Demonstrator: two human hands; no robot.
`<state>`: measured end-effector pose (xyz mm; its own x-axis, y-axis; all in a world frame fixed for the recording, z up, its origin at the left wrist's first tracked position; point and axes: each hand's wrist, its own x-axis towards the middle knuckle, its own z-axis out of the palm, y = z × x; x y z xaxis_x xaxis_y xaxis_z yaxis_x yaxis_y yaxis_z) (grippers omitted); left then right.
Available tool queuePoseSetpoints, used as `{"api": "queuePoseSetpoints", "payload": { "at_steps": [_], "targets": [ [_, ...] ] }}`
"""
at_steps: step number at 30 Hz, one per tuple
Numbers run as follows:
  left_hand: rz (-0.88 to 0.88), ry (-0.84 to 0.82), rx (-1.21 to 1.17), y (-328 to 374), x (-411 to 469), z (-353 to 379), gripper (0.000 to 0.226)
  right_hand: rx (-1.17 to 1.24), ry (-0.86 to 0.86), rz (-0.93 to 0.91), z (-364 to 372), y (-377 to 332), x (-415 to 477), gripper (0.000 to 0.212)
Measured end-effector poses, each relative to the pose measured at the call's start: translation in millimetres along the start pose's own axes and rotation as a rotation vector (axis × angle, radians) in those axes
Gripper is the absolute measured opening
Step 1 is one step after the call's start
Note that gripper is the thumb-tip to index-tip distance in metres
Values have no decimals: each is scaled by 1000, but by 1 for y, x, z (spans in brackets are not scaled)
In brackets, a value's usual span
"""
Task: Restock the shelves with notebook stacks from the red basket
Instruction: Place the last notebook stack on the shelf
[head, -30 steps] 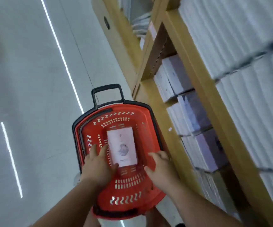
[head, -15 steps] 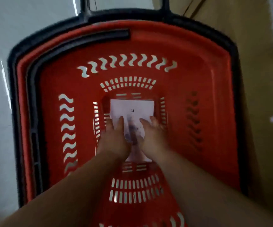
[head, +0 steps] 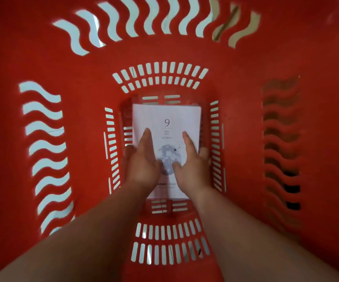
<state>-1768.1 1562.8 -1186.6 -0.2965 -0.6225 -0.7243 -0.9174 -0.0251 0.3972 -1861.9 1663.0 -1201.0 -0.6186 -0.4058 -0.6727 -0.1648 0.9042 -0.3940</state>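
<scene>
My left hand [head: 144, 165] lies on the left edge of the notebook stack [head: 167, 127] at the bottom of the red basket [head: 235, 123], fingers together, curling under. My right hand [head: 193, 163] mirrors it. I'm grasping; next comes a level lift toward the shelf.

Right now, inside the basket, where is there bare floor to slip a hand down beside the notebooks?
The notebook stack sits mid-floor of the basket. Bare floor lies ahead of it, up to the far slotted wall, and behind it, between the forearms. The sides are crowded: the left hand and right hand fill the narrow strips between stack and side slots.
</scene>
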Motion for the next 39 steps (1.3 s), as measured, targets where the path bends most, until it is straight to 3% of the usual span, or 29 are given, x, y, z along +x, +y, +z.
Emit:
{"api": "queuePoseSetpoints", "payload": {
  "at_steps": [5,9,11,14,21,25,30,39],
  "targets": [
    [6,-80,36,0,-5,-5,93,-67,-77,-21,-20,4,2,92],
    [-86,-117,-205,12,-12,-28,87,-68,-118,46,-36,-7,-2,92],
    [-126,-89,-193,30,-23,-39,86,-53,-135,98,-43,-16,-10,90],
    [-135,-68,-50,59,-50,-58,79,45,-139,120,-64,-27,-40,86],
    [-152,-114,-72,123,-154,-155,82,231,-77,158,-160,-87,-159,84],
    [-85,-148,-140,162,-248,-235,80,288,-74,157,-236,-138,-250,80],
    [129,-145,-164,189,-375,-341,85,414,-53,66,-329,-198,-383,76],
    [466,-269,-187,237,-512,-481,70,675,207,4,-422,-273,-553,71]
  ]
}}
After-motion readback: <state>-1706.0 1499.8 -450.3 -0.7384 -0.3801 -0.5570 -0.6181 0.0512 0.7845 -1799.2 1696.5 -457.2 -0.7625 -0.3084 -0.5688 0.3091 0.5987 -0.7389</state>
